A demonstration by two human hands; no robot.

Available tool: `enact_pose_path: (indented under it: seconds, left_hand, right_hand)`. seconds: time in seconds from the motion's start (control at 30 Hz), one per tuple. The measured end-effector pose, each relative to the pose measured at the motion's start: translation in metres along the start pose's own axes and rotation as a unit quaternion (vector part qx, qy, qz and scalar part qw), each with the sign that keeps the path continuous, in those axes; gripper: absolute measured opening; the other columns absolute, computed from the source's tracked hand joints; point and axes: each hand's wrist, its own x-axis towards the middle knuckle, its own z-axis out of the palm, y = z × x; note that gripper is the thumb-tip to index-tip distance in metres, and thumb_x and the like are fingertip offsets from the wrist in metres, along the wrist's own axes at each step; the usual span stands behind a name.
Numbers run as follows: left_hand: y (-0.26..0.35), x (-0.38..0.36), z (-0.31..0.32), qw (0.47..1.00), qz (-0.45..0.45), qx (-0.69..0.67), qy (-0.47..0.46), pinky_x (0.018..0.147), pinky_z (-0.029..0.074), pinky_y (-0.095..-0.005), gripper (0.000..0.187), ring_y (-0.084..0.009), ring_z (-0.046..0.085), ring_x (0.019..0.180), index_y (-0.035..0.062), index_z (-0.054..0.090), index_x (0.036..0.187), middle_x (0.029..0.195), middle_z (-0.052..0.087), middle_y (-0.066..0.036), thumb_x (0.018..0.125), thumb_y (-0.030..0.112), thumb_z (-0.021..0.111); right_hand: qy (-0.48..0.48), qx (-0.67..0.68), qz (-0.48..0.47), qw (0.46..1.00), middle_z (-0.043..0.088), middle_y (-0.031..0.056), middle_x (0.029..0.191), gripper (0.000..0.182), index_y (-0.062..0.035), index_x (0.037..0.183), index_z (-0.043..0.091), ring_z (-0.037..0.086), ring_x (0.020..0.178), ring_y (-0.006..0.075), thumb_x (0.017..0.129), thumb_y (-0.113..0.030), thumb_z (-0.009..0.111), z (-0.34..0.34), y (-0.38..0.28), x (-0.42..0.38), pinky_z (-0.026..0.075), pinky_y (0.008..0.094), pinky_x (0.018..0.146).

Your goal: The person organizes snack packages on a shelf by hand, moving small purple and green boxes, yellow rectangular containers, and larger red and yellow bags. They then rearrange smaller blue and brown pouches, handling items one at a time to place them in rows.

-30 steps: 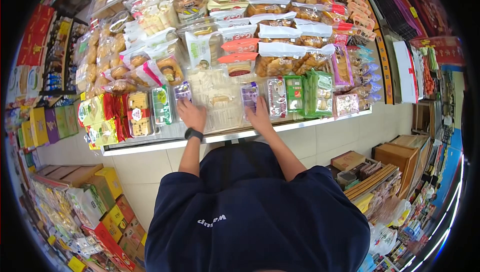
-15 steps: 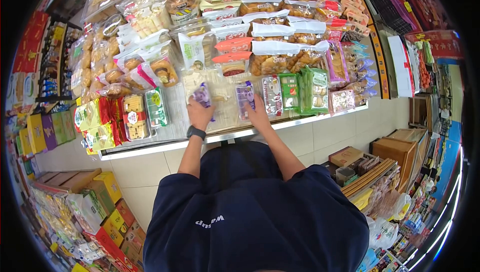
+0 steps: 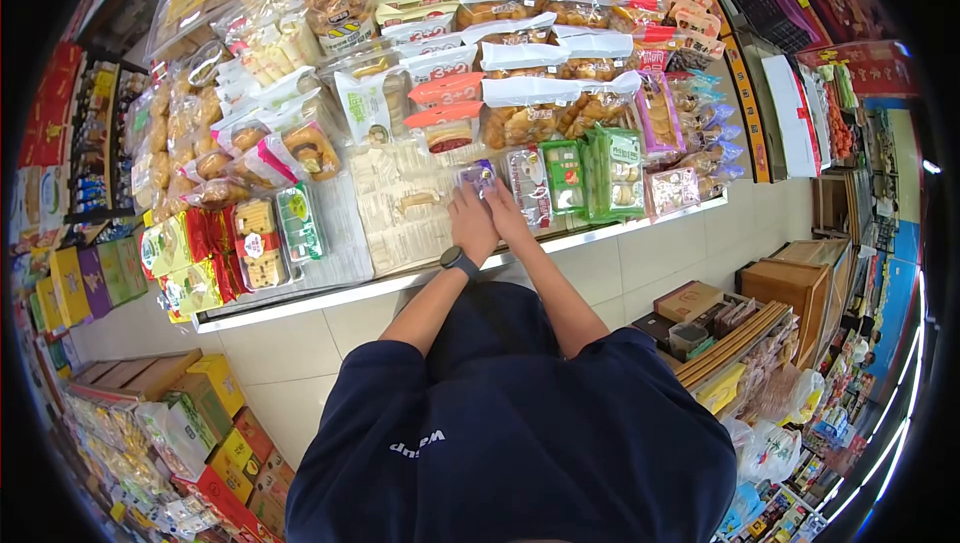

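Observation:
On the display table, near its front edge, both hands meet over a purple packet (image 3: 478, 175). My left hand (image 3: 471, 224), with a dark watch on the wrist, lies over the near left part of the packet, fingers pointing forward. My right hand (image 3: 509, 218) rests against its near right side. The fingertips of both hands touch the packet, and its lower part is hidden under them. Right beside it stands a clear packet with a dark red label (image 3: 529, 186), then a green packet (image 3: 566, 177). A bare papered patch of table (image 3: 395, 223) shows to the left.
Rows of bagged breads (image 3: 530, 113) fill the table behind the hands. Cookie packs (image 3: 259, 243) and a green-white pack (image 3: 299, 222) sit at the front left. The table's metal front edge (image 3: 300, 308) runs before my body. Cartons (image 3: 215, 381) stand at lower left.
My left hand has moved right with its purple packet, next to my right hand. The two purple packets, apart before, now appear as one spot under both hands.

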Motion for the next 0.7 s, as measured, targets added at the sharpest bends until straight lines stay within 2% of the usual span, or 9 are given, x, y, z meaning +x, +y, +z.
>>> enact_pose_path:
  seconds: [0.07, 0.13, 0.27, 0.37, 0.4, 0.5, 0.57, 0.63, 0.7]
  left_hand:
    - [-0.013, -0.002, 0.004, 0.996, 0.07, 0.052, 0.023, 0.095, 0.046, -0.0546, 0.079, -0.0523, 0.049, 0.117, -0.0129, 0.028, 0.145, 0.133, 0.047, -0.038, 0.084, 0.018, 0.069]
    - [-0.007, -0.004, -0.015, 0.999, 0.044, -0.011, -0.03, 0.096, 0.046, -0.0541, 0.081, -0.0528, 0.051, 0.115, -0.0145, 0.027, 0.145, 0.131, 0.049, -0.04, 0.082, 0.016, 0.07]
    - [-0.017, -0.009, -0.024, 0.966, -0.059, -0.238, -0.081, 0.099, 0.045, -0.052, 0.086, -0.0529, 0.053, 0.114, -0.0156, 0.025, 0.145, 0.13, 0.049, -0.041, 0.079, 0.014, 0.072]
    - [-0.042, -0.01, -0.025, 0.969, 0.015, -0.241, -0.048, 0.108, 0.042, -0.0468, 0.086, -0.0494, 0.049, 0.126, -0.0126, 0.025, 0.147, 0.136, 0.048, -0.039, 0.081, 0.016, 0.073]
    - [-0.047, -0.011, -0.038, 0.96, -0.041, -0.268, -0.073, 0.112, 0.039, -0.0457, 0.082, -0.047, 0.047, 0.13, -0.0101, 0.031, 0.146, 0.139, 0.047, -0.035, 0.082, 0.019, 0.073]
    - [-0.092, -0.01, -0.086, 0.99, 0.015, -0.121, 0.066, 0.11, 0.039, -0.0474, 0.073, -0.0452, 0.049, 0.127, -0.0066, 0.042, 0.14, 0.138, 0.05, -0.031, 0.08, 0.019, 0.075]
    - [-0.122, -0.008, -0.138, 0.987, -0.058, -0.037, 0.143, 0.106, 0.041, -0.0486, 0.062, -0.0434, 0.05, 0.123, -0.0031, 0.051, 0.13, 0.133, 0.053, -0.026, 0.077, 0.019, 0.075]
    - [-0.168, -0.006, -0.17, 0.961, -0.062, 0.127, 0.239, 0.101, 0.042, -0.0503, 0.059, -0.0438, 0.05, 0.117, -0.0005, 0.053, 0.125, 0.129, 0.054, -0.024, 0.074, 0.017, 0.076]
    - [-0.192, -0.001, -0.204, 0.938, -0.106, 0.219, 0.246, 0.098, 0.044, -0.0511, 0.06, -0.0439, 0.05, 0.113, 0.0, 0.052, 0.122, 0.127, 0.053, -0.023, 0.07, 0.018, 0.078]
  right_hand:
    - [-0.012, -0.019, 0.0, 1.0, 0.042, 0.026, 0.15, 0.069, 0.0105, 0.149, 0.032, 0.043, 0.138, 0.0292, 0.102, -0.035, 0.055, 0.0, 0.009, 0.003, 0.032, 0.0344, 0.114]
    - [-0.048, -0.051, 0.011, 0.998, 0.035, 0.0219, 0.158, 0.072, 0.0039, 0.155, 0.028, 0.036, 0.144, 0.0274, 0.103, -0.039, 0.054, -0.002, -0.006, -0.003, 0.028, 0.0336, 0.117]
    - [-0.06, -0.079, -0.01, 0.995, 0.033, 0.0232, 0.158, 0.074, 0.0057, 0.154, 0.028, 0.032, 0.147, 0.0292, 0.102, -0.04, 0.056, 0.004, -0.01, -0.004, 0.025, 0.034, 0.119]
    - [-0.044, -0.136, -0.068, 0.987, 0.032, 0.0251, 0.157, 0.076, 0.0064, 0.153, 0.029, 0.031, 0.147, 0.0318, 0.101, -0.041, 0.057, 0.001, 0.015, 0.005, 0.024, 0.0346, 0.119]
    - [-0.04, -0.162, -0.08, 0.983, 0.033, 0.0269, 0.155, 0.076, 0.0081, 0.151, 0.029, 0.032, 0.145, 0.0341, 0.1, -0.04, 0.058, 0.002, 0.019, 0.007, 0.024, 0.0367, 0.119]
    - [-0.037, -0.218, -0.105, 0.969, 0.032, 0.0309, 0.154, 0.078, 0.0118, 0.149, 0.028, 0.032, 0.145, 0.0393, 0.098, -0.038, 0.061, 0.0, 0.024, 0.006, 0.023, 0.0409, 0.12]
    - [-0.061, -0.225, -0.11, 0.966, 0.027, 0.0315, 0.157, 0.083, 0.0123, 0.151, 0.025, 0.026, 0.148, 0.0401, 0.098, -0.039, 0.062, -0.004, 0.016, 0.0, 0.02, 0.0409, 0.122]
    - [-0.047, -0.253, -0.135, 0.957, 0.027, 0.0323, 0.156, 0.083, 0.0125, 0.15, 0.025, 0.026, 0.148, 0.0408, 0.097, -0.038, 0.062, -0.003, 0.007, -0.014, 0.021, 0.0411, 0.122]
    - [-0.039, -0.277, -0.154, 0.948, 0.027, 0.0329, 0.156, 0.083, 0.0129, 0.15, 0.025, 0.026, 0.147, 0.0416, 0.096, -0.038, 0.063, -0.002, 0.001, -0.021, 0.021, 0.0414, 0.121]
